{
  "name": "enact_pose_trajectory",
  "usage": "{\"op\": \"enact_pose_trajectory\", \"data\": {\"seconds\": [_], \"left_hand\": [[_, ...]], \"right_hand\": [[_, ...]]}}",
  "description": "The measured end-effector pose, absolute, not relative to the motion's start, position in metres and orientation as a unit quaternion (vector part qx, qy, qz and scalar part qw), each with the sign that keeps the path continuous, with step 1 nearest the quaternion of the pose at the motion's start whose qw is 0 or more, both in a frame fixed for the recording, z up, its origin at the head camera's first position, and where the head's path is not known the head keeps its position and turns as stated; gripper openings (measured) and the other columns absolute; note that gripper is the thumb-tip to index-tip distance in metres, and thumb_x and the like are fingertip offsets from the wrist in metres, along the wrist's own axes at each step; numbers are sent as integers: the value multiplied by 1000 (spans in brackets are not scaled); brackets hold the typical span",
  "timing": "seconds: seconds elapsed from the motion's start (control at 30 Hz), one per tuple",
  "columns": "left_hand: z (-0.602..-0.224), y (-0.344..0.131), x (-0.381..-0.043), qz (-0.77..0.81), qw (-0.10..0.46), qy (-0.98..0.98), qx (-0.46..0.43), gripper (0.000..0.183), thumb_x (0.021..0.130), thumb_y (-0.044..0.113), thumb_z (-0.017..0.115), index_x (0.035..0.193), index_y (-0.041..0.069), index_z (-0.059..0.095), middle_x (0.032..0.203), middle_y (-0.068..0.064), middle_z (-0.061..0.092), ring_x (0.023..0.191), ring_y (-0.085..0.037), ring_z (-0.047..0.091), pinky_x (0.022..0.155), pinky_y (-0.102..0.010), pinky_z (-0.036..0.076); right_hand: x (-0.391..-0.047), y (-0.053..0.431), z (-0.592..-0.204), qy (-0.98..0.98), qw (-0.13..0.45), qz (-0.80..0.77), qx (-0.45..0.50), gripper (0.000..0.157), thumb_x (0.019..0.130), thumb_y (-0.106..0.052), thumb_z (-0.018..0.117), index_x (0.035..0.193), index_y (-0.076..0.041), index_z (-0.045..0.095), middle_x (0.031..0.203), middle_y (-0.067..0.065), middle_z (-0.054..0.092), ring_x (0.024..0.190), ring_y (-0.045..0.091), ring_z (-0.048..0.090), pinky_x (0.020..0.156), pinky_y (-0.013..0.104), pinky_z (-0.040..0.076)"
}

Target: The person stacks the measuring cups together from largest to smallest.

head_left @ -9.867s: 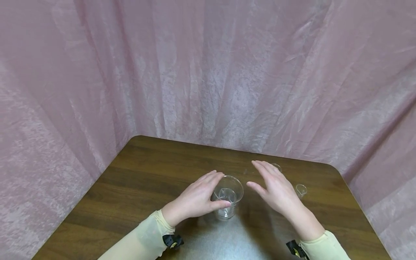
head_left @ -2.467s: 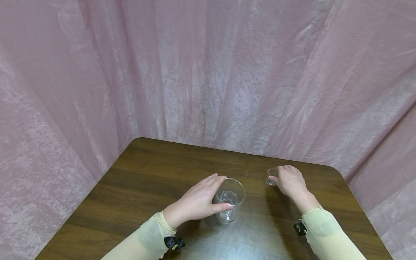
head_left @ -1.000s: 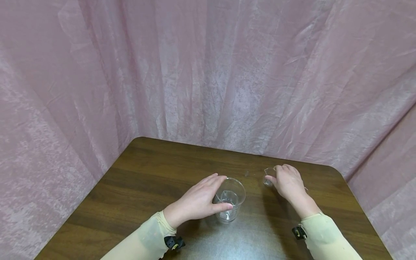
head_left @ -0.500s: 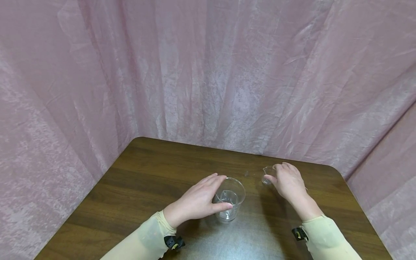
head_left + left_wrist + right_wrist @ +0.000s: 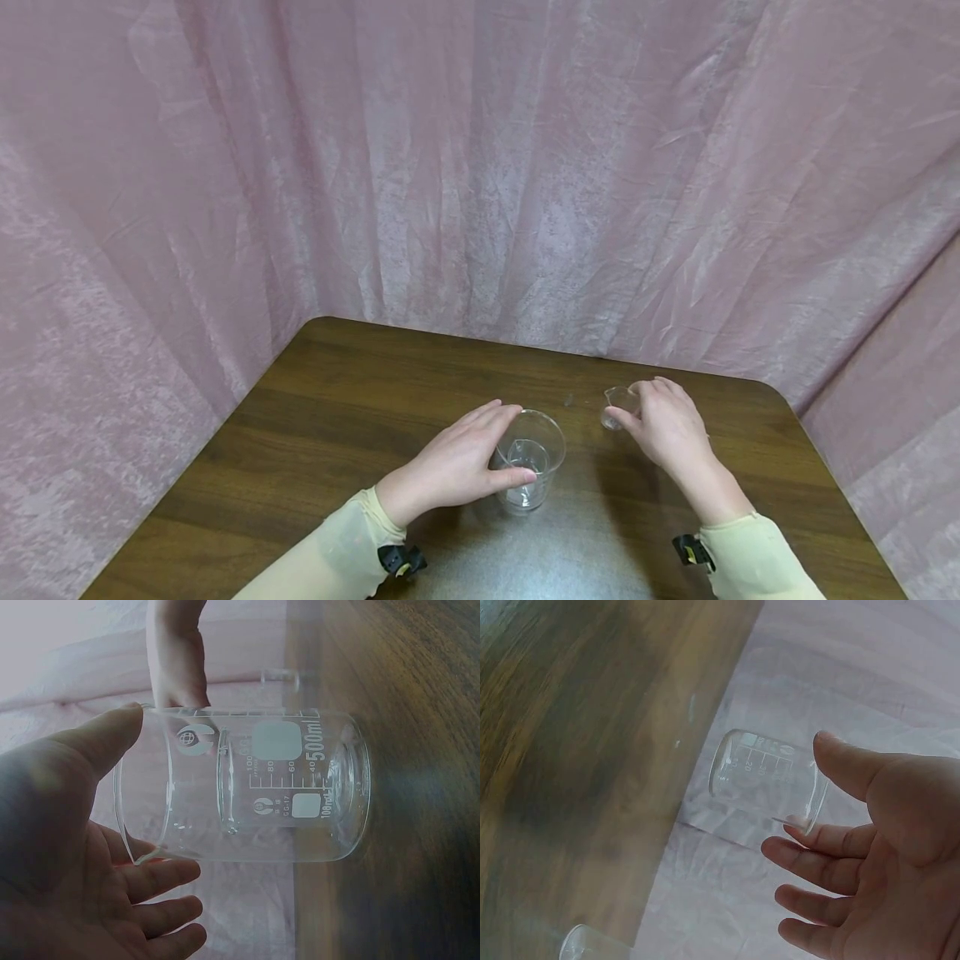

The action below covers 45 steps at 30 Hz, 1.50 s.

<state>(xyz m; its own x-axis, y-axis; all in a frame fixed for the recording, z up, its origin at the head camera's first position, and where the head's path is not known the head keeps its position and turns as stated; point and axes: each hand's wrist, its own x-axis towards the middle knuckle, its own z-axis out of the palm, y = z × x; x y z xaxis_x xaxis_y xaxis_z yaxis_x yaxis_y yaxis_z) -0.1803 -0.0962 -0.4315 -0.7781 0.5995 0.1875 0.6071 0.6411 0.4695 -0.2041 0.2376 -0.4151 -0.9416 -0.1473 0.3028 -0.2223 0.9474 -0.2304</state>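
My left hand (image 5: 457, 467) holds the large glass beaker (image 5: 247, 844), marked 500ml, at its rim, thumb on one side and index finger on the other. Upright on the table, it has a smaller 100ml beaker (image 5: 274, 784) nested inside. Further right, my right hand (image 5: 667, 425) pinches a small graduated beaker (image 5: 769, 776) near its rim between thumb and fingers. In the right wrist view its other fingers (image 5: 814, 904) stay spread, and the beaker's base is over the table's far edge in this view.
Another little glass vessel (image 5: 585, 945) shows at the right wrist view's lower edge; in the head view my right wrist mostly hides it. A faint clear speck (image 5: 568, 400) lies on the brown wooden table (image 5: 360, 375). Pink curtains (image 5: 480, 167) hang behind.
My right hand, earlier raised and holding nothing, has taken hold of the small beaker and shifted it slightly left. My left hand stays at the large beaker.
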Motion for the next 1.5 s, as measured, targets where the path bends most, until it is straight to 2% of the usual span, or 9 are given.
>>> {"op": "enact_pose_trajectory", "data": {"seconds": [0.17, 0.87, 1.5], "left_hand": [[-432, -96, -181, -261, 10, -906, -334, 85, 99, 66, 74, 163, 17, 49, 165, -7, 54, 160, -35, 40, 129, -54, 37], [-432, -95, -180, -263, 4, -906, -332, 85, 99, 67, 74, 163, 18, 48, 165, -7, 53, 160, -36, 39, 128, -56, 37], [-432, -95, -180, -255, 0, -910, -327, 91, 99, 69, 72, 167, 14, 45, 168, -8, 50, 161, -34, 37, 128, -55, 37]], "right_hand": [[-200, 233, -410, -976, 143, 140, 91, 56, 97, -39, 85, 121, 10, 72, 116, 28, 73, 142, 56, 51, 124, 63, 36], [-182, 221, -395, -969, 156, 180, 69, 55, 95, -44, 88, 119, 3, 75, 121, 23, 75, 145, 49, 52, 110, 69, 49], [-170, 209, -380, -966, 149, 200, 65, 56, 96, -48, 86, 124, -1, 74, 141, 27, 68, 149, 47, 47, 108, 74, 48]]}}
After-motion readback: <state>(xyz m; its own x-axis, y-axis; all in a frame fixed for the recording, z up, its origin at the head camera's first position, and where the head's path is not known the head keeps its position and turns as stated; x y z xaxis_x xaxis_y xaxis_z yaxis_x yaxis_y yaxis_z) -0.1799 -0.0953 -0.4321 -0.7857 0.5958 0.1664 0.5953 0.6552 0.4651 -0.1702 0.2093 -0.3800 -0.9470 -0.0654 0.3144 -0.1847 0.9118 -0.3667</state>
